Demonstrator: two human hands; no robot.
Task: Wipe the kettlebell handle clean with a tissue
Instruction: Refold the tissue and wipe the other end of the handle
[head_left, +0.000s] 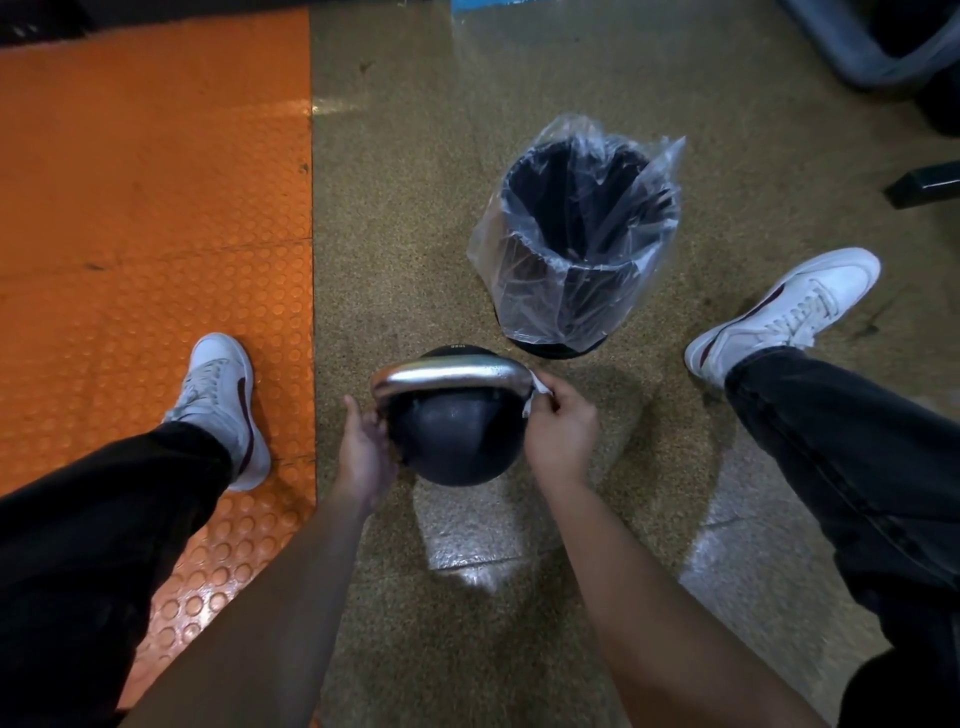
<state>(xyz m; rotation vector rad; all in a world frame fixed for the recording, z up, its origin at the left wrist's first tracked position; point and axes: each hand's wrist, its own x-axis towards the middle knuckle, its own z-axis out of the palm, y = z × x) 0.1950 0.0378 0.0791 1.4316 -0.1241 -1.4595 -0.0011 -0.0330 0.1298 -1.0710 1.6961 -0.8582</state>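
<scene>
A black kettlebell (454, 441) stands on the speckled floor between my feet, its shiny metal handle (452, 375) arching over the top. My right hand (558, 428) pinches a white tissue (535, 392) against the handle's right end. My left hand (366, 447) lies against the handle's left leg and the ball's left side, fingers curled round the metal there. The fingertips of both hands are partly hidden behind the kettlebell.
A black bin with a clear plastic liner (576, 239) stands just beyond the kettlebell. My white shoes sit at left (223, 400) and right (784, 306). Orange studded matting (145, 208) covers the floor to the left. Dark gym equipment (883, 47) is at the top right.
</scene>
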